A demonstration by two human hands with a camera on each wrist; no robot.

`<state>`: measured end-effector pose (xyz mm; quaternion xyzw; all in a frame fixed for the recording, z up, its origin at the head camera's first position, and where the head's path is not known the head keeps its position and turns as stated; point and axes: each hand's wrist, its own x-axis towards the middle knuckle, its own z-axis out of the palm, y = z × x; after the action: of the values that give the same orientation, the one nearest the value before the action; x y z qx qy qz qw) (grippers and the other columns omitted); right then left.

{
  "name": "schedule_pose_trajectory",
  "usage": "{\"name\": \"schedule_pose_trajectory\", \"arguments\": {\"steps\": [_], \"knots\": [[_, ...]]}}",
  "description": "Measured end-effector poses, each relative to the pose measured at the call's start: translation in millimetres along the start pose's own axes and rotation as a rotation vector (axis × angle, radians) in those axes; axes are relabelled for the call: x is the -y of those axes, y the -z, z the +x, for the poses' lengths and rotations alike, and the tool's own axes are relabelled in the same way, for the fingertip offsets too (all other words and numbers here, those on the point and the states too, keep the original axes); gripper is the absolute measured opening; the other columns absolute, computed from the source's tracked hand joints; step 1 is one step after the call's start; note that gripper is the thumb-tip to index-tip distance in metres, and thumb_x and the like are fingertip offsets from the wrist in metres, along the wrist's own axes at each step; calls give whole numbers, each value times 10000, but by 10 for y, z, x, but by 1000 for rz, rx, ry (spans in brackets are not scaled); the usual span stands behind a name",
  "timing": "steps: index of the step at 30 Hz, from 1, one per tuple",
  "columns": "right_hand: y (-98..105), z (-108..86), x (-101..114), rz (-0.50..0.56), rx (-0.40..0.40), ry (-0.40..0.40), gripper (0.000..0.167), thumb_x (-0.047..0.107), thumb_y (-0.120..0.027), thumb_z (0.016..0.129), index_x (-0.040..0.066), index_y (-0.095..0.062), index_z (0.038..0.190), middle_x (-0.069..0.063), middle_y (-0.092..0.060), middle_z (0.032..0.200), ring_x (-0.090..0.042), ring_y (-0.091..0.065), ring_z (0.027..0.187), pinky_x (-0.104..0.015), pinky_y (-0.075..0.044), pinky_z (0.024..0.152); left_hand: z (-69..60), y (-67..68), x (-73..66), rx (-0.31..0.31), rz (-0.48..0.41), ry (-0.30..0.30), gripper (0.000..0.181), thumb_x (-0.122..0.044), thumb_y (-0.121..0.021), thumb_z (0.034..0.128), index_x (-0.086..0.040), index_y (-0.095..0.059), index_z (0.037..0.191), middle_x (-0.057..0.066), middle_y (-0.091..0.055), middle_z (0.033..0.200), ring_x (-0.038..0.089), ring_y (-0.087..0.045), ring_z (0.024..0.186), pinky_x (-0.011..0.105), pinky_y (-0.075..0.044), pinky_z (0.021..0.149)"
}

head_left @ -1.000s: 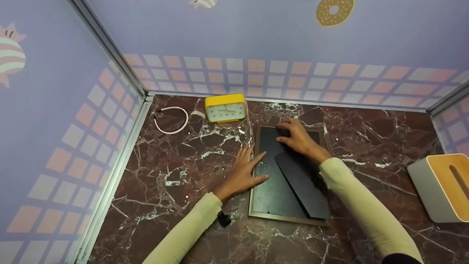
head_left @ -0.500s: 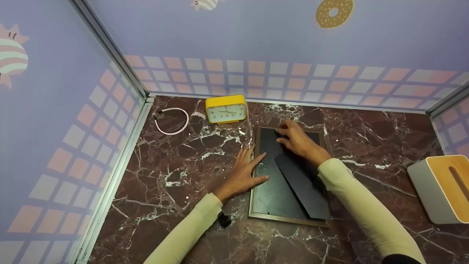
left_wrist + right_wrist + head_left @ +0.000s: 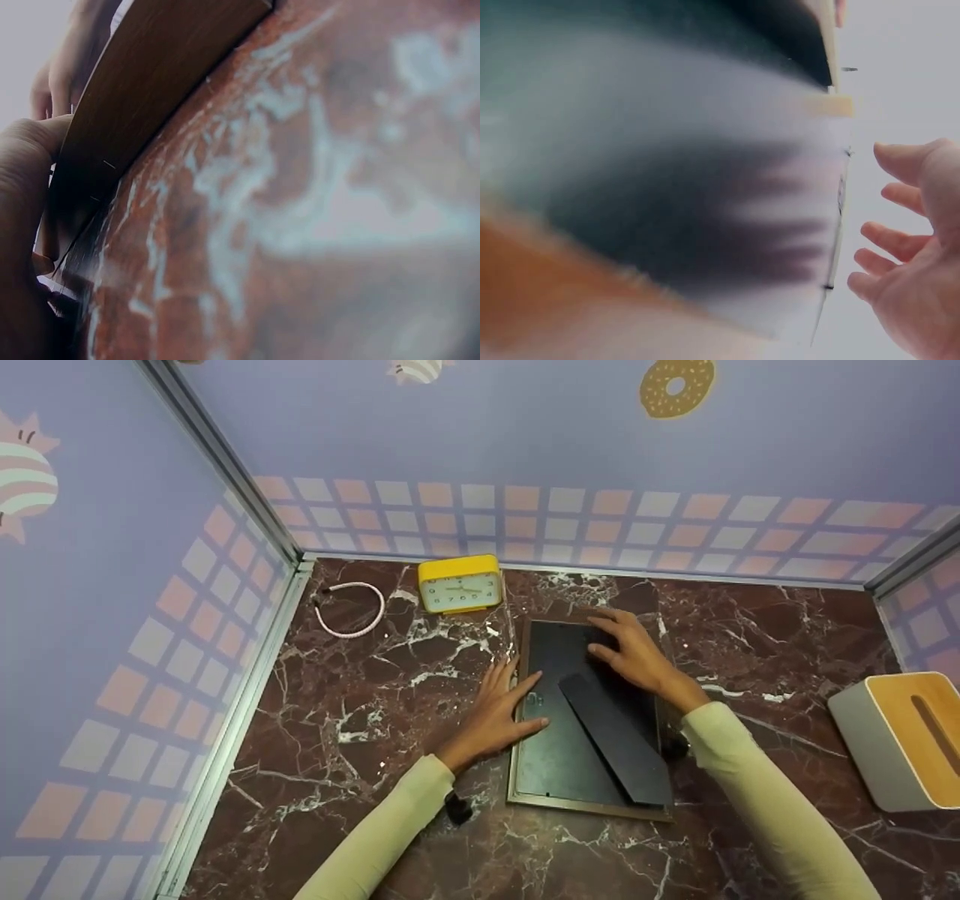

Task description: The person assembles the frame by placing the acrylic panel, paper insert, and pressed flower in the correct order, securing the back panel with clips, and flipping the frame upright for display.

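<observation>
A picture frame point(image 3: 555, 765) lies face down, its black back and the slanting easel leg point(image 3: 615, 742) on top. My left hand point(image 3: 495, 716) rests along its left edge, thumb and index finger spread over the back; in the left wrist view the hand point(image 3: 26, 172) is beside the frame's brown side point(image 3: 150, 75). Over the upper right part of the back, my right hand point(image 3: 637, 652) holds nothing, fingers loosely bent. In the right wrist view that hand point(image 3: 915, 255) has its fingers apart from the blurred, glossy back point(image 3: 630, 90).
A yellow alarm clock point(image 3: 460, 585) stands behind the frame, near the back wall. To its left lies a white headband point(image 3: 382, 611). At the far right is a tissue box point(image 3: 862, 742) with a wooden lid. Patterned panels enclose the marbled tabletop point(image 3: 375, 682).
My right hand has moved to the right, away from the top middle of the frame's back, and its fingers have loosened. My left hand and the frame stay in place.
</observation>
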<state>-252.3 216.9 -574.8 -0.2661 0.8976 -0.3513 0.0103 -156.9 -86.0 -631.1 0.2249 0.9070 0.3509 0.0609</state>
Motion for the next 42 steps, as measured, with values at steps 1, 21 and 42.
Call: {"name": "schedule_pose_trajectory", "arguments": {"steps": [1,21,42], "knots": [[12,-37,-6,9,-27,-2,544,96,-736,1063,-99,-566,1541,-361,-456,1621,-541,-398,1520,-710,-317,1245,-6,0,3,0,-4,4,852,-621,-715,1006,-272,-417,1724,160,-92,1845,420,21,1700,708,-35,1331],[-63,-1034,-192,188,-330,-203,571,34,-790,1011,-71,-589,1535,-334,-456,1634,-542,-426,1505,-715,-395,1167,-31,3,22,-18,-24,16,846,-607,-733,1001,-270,-433,1717,179,-112,1839,459,12,1691,762,-78,1305],[-275,-1402,-184,311,-383,-278,595,63,-813,1001,-41,-595,1545,-307,-423,1682,-490,-296,1612,-712,-260,1265,-9,10,-34,-10,-11,8,840,-606,-729,1006,-283,-426,1719,157,-107,1844,445,8,1695,743,-77,1316]]}}
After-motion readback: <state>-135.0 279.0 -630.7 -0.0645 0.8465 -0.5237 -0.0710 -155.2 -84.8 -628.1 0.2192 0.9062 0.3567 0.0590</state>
